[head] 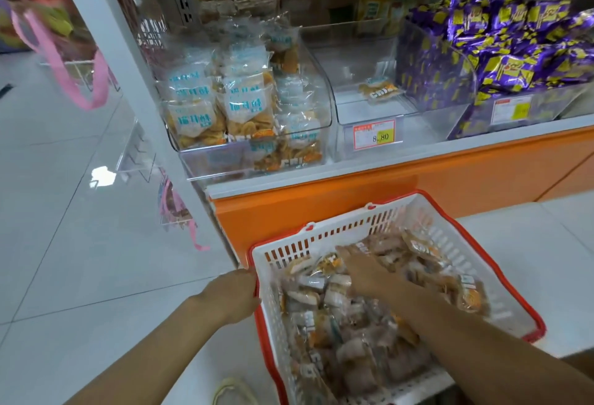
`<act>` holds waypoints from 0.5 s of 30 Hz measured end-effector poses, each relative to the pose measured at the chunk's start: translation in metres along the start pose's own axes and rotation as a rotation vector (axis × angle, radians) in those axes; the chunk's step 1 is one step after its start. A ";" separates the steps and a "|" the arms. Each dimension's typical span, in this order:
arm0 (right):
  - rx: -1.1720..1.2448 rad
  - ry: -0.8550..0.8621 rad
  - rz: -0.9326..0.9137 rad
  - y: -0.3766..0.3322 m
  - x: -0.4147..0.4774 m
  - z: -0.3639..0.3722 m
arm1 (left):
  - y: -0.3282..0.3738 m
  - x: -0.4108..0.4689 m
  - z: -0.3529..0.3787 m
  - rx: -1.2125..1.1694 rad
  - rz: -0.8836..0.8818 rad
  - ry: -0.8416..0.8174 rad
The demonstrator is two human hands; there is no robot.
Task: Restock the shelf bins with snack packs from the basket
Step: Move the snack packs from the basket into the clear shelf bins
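Note:
A white basket with a red rim sits low in front of the shelf, full of clear snack packs. My left hand grips the basket's left rim. My right hand reaches into the basket with fingers spread flat over the packs; I cannot tell if it holds one. On the shelf above, the middle clear bin holds a single snack pack and carries an 8.80 price tag.
The left clear bin is stacked with blue-labelled chip packs. The right bin holds purple and yellow wrapped packs. An orange base panel runs under the shelf. Pink bag straps hang at the left over white floor tiles.

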State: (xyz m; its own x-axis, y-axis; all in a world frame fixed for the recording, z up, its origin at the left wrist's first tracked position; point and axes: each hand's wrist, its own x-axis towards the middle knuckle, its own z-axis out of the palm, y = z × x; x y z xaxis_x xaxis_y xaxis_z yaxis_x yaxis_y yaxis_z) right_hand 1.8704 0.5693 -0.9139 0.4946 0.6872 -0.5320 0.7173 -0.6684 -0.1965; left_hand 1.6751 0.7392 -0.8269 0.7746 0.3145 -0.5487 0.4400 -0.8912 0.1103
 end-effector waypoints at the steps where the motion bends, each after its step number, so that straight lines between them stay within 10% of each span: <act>1: 0.041 0.030 0.022 0.001 0.005 0.012 | 0.000 0.001 0.002 -0.001 -0.002 -0.010; 6: 0.605 0.268 0.209 -0.003 0.025 0.038 | -0.006 0.016 -0.002 -0.025 0.006 0.001; 15: 0.474 0.330 0.167 -0.009 0.036 0.053 | -0.015 0.033 -0.001 -0.020 0.015 -0.013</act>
State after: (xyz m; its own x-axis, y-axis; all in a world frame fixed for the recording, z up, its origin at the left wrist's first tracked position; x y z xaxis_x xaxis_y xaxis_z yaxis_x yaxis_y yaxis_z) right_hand 1.8561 0.5853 -0.9749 0.7624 0.5632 -0.3186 0.3572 -0.7769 -0.5185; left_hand 1.6945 0.7634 -0.8453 0.7754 0.2963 -0.5577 0.4372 -0.8891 0.1356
